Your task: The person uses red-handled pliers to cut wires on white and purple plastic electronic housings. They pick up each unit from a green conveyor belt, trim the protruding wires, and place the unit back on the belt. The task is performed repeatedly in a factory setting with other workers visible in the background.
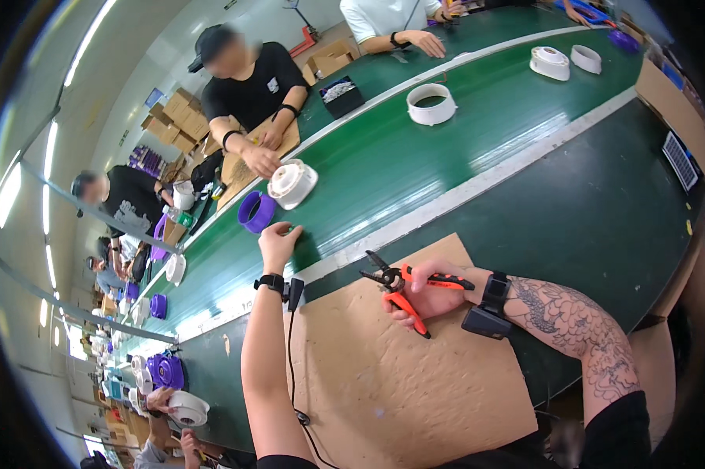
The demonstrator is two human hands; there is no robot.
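The right hand (429,295) is closed around the orange handles of a pair of pliers (399,288), whose dark jaws point left and stand slightly apart. The pliers hang just above a sheet of brown cardboard (399,383) that lies on the table (603,211) in front of the person. A black band with a small box sits on that wrist.

The left hand (278,241) reaches forward onto the green belt (384,172), its fingers curled loosely and holding nothing that can be seen. Just beyond the fingertips lies a purple ring (255,212), and touching it on the right is a white round housing (292,184) tipped on its side. A black watch with a cable running back along the forearm is strapped to this wrist.

Farther along the belt rests a white ring (431,104), and near the far end two more white round parts (563,61). Across the belt another person's hand (262,161) rests on a cardboard sheet, close to the white housing. Other people sit along the line to the left with purple and white parts.
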